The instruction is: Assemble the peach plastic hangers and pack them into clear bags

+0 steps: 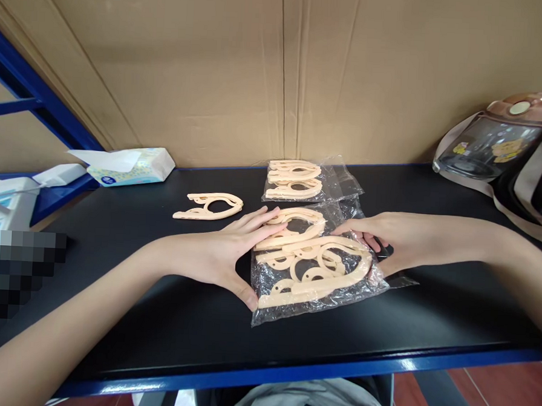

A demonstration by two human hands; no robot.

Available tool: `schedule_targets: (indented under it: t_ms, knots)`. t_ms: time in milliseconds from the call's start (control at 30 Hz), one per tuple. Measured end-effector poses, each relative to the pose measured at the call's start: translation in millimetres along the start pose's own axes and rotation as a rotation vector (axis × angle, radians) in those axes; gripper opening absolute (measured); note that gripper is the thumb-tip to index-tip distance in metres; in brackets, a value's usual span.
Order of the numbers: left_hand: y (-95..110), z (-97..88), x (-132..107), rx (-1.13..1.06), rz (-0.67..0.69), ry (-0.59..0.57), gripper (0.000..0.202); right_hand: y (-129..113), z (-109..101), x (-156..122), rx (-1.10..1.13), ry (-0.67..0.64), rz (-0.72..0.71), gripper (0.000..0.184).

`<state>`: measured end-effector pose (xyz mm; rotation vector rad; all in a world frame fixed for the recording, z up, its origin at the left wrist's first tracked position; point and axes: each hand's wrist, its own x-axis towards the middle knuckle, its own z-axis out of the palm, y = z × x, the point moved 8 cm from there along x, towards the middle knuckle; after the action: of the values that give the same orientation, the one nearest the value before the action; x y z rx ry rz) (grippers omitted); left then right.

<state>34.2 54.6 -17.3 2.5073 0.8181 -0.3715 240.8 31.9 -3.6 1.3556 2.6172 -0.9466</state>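
Observation:
A clear plastic bag (315, 272) holding several peach plastic hangers lies on the black table (156, 318) in front of me. My left hand (225, 255) rests against the bag's left edge, fingers stretched out and thumb at its lower corner. My right hand (380, 239) presses on the bag's right side, fingers flat over the plastic. A second bag of the same hangers (299, 180) lies just behind. One loose peach hanger (209, 206) sits on the table left of the bags.
A tissue pack (127, 165) lies at the back left beside a blue shelf frame (40, 103). A lidded transparent bottle with a strap (501, 142) lies at the back right. Cardboard sheets (278, 64) wall off the back.

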Motion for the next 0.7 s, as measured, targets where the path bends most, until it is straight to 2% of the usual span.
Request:
schedule_targets:
  t_ms: [100,400,700]
  knots:
    - [0.1,-0.1,0.1,-0.003,0.015,0.003,0.112,-8.4,7.9,3.4,0.085,-0.104,-0.097,0.051]
    - [-0.2,-0.7,-0.9,-0.013,0.028,0.024,0.111,-7.3,12.6,17.5,0.217,-0.07,-0.147,0.063]
    - [2.2,-2.8,-1.0,0.002,0.015,0.005,0.115,-1.5,14.7,21.2,0.216,-0.042,-0.177,0.059]
